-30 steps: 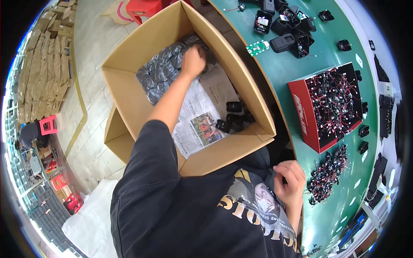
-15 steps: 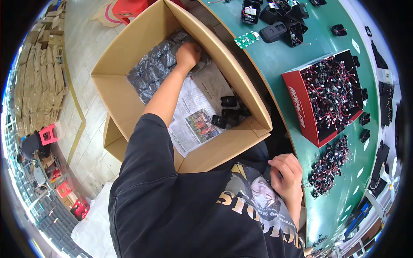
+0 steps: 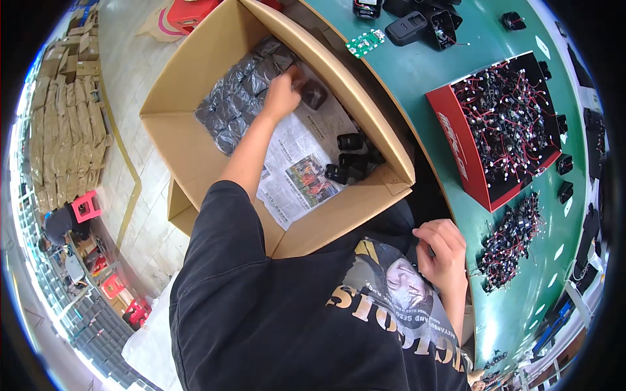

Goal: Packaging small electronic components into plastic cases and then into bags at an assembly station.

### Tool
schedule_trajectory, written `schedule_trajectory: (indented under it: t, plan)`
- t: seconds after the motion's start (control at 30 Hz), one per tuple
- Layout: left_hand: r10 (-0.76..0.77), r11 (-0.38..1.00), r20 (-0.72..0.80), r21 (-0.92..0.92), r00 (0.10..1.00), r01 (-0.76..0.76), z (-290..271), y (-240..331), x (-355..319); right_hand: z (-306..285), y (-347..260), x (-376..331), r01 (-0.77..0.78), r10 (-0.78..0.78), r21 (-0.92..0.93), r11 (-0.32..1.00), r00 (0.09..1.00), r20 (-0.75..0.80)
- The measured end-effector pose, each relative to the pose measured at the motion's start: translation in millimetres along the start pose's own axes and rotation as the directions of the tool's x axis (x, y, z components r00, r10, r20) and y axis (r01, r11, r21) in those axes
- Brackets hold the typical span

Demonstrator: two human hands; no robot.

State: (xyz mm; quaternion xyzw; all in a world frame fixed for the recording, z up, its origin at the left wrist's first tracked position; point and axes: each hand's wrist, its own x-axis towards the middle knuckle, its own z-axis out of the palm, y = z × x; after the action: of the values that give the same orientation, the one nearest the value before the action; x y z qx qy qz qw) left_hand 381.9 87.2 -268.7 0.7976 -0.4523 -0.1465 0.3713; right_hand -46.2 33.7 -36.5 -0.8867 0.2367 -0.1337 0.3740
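Observation:
My left hand (image 3: 282,98) reaches deep into a large cardboard box (image 3: 339,225), its fingers curled down and partly hidden. Whatever they grip cannot be made out. Right beside them is a dark, plastic-wrapped piece (image 3: 314,95). Rows of similar dark pieces in clear plastic bags (image 3: 231,98) fill the box's far left part. Newspaper (image 3: 287,189) covers the rest of its bottom, with several loose black cases (image 3: 350,142) in the near right corner. Outside the box, my right hand (image 3: 442,251) rests near my body with bent fingers and nothing visible in it.
At right, a green table (image 3: 417,85) carries a red box (image 3: 458,159) of small wired parts, a heap of wired parts (image 3: 512,244), a green circuit board (image 3: 365,43) and black cases (image 3: 407,28). A red stool (image 3: 189,14) stands beyond the box.
My left hand has drawn slightly nearer from the bagged rows, and the dark wrapped piece beside it now shows plainly. My right hand stays curled. The view has shifted slightly.

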Motion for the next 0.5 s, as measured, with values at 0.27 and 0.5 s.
schedule_trajectory:
  t: [0.27, 0.5]
  plan:
    - [0.386, 0.786, 0.196, 0.442, 0.901, -0.433, 17.2, 57.6, -42.6, -2.0, 6.9, -8.7, -0.011, 0.011, 0.003, 1.000, 0.999, -0.034]
    - [0.387, 0.799, 0.074, 0.471, 0.919, -0.374, 41.9, 41.8, -40.0, -6.4, 5.7, -11.9, -0.011, 0.011, 0.001, 1.000, 0.999, -0.038]
